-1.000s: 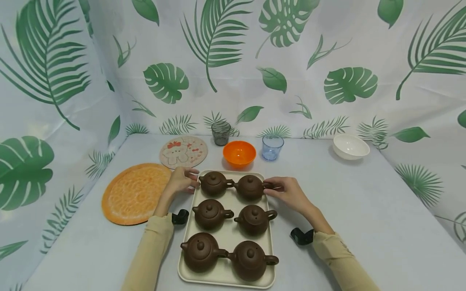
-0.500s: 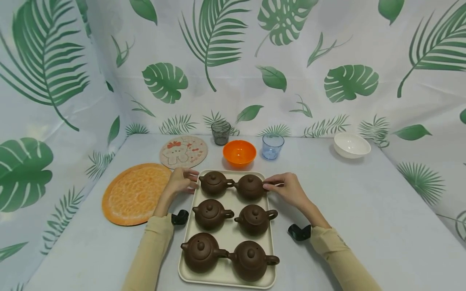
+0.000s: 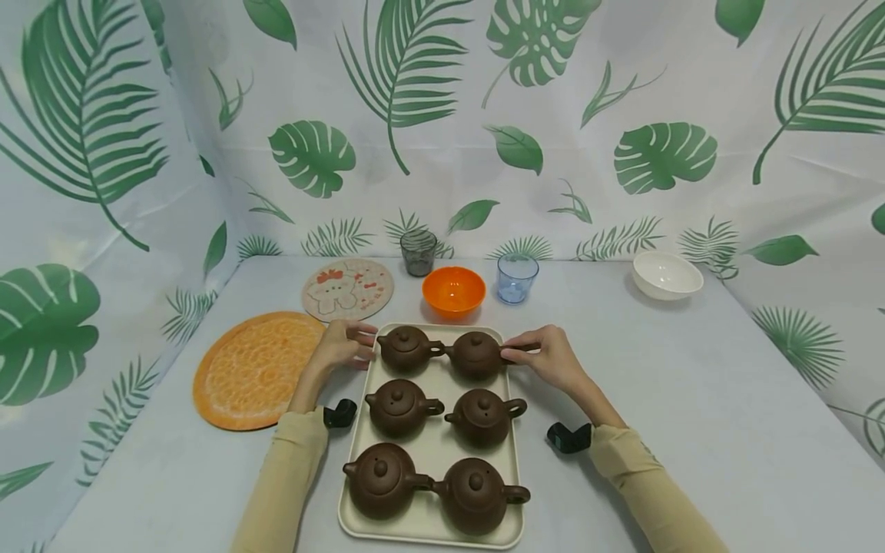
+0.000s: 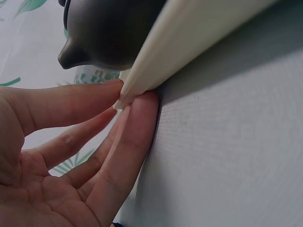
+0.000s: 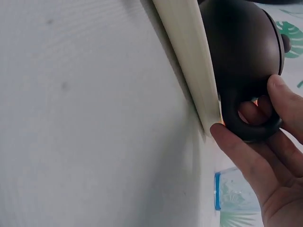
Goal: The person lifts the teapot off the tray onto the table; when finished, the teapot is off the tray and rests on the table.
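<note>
A cream tray [image 3: 442, 530] carries several dark brown teapots, arranged in pairs along its length. My left hand [image 3: 340, 346] is at the tray's far left edge, and in the left wrist view its thumb and fingers [image 4: 142, 113] pinch the tray's rim beside a teapot [image 4: 109, 33]. At the far right, my right hand [image 3: 553, 359] holds the handle of the back right teapot [image 3: 474, 355]. The right wrist view shows fingertips passing through that handle [image 5: 232, 113], the thumb against the pot, and one finger touching the tray's edge. Every visible teapot stands upright with its lid on.
An orange bowl [image 3: 453, 292] sits just behind the tray, between a grey glass [image 3: 418, 253] and a blue glass [image 3: 516, 279]. A white bowl [image 3: 667, 276] stands back right. To the left lie an orange round mat [image 3: 256, 372] and a pink round mat [image 3: 349, 290].
My right hand has shifted slightly up and left, and its fingers have drawn together on the teapot's handle. The left hand, tray and teapots look unmoved.
</note>
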Demonstrator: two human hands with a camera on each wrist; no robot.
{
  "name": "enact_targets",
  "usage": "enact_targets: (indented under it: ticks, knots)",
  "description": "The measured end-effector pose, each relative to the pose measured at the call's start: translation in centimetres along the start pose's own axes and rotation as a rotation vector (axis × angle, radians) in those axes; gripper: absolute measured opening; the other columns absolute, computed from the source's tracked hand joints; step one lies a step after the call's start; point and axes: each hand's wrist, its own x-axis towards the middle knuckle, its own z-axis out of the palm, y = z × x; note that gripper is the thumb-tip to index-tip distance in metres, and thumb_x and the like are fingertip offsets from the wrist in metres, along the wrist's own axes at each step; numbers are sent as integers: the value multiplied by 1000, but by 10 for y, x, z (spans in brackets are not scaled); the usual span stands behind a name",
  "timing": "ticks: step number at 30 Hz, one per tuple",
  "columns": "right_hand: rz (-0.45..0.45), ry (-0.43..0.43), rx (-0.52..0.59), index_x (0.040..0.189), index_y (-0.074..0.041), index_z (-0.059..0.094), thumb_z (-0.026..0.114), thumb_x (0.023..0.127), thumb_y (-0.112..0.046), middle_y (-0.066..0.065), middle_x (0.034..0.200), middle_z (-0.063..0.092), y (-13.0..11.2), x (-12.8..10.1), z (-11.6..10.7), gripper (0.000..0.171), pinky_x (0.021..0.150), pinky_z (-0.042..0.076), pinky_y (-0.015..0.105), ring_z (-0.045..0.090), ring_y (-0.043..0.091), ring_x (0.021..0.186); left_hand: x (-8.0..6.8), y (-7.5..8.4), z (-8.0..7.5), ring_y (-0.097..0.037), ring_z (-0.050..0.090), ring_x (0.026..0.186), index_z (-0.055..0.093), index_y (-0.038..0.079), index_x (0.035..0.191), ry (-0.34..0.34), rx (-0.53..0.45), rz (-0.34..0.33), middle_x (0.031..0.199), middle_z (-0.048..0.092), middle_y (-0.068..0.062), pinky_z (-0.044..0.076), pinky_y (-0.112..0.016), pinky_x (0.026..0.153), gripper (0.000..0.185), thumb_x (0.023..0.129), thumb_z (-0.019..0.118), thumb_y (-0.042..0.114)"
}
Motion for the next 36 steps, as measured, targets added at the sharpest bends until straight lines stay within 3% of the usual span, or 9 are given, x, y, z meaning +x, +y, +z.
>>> enact_targets:
  ticks: [6,12,15,22,30,36]
  knots:
    - [4,0,83,95,3,75,75,82,-8,15,89,73,1,-1,-23,17,74,55,21,68,10,83,-1,-1,0,-17,65,78,58,-9,122,-8,4,13,107,65,-27,58,-29,59,48,75,63,-16]
    - [25,5,75,98,5,74,73,84,-8,18,93,72,12,-8,-63,19,72,55,21,66,3,82,-1,0,0,-19,65,78,58,-11,121,-8,-11,16,105,65,-26,58,-30,59,47,75,63,-16]
    - [55,7,48,101,6,72,71,86,-9,14,94,73,21,-18,-86,21,72,55,21,65,3,83,-1,1,1,-18,65,76,56,-12,122,-17,-18,19,103,66,-26,58,-30,60,48,75,63,-17]
    - [132,26,-30,105,12,68,69,88,-12,-16,91,70,52,-45,-138,30,72,53,16,65,-2,83,0,1,0,-15,64,71,58,-10,121,5,-17,-3,103,66,-25,59,-31,59,48,74,63,-19]
    - [244,13,-37,109,15,65,67,89,-10,-10,87,73,86,-74,-189,31,71,49,9,67,1,80,0,1,0,-16,63,72,57,-12,121,-9,-18,8,101,66,-25,58,-30,58,49,73,66,-17]
    - [259,5,-46,105,12,68,68,88,-7,-10,87,73,99,-84,-201,26,70,48,9,66,-1,81,0,-2,0,-18,64,74,58,-11,121,-2,-8,16,102,66,-25,58,-30,58,50,73,67,-17]
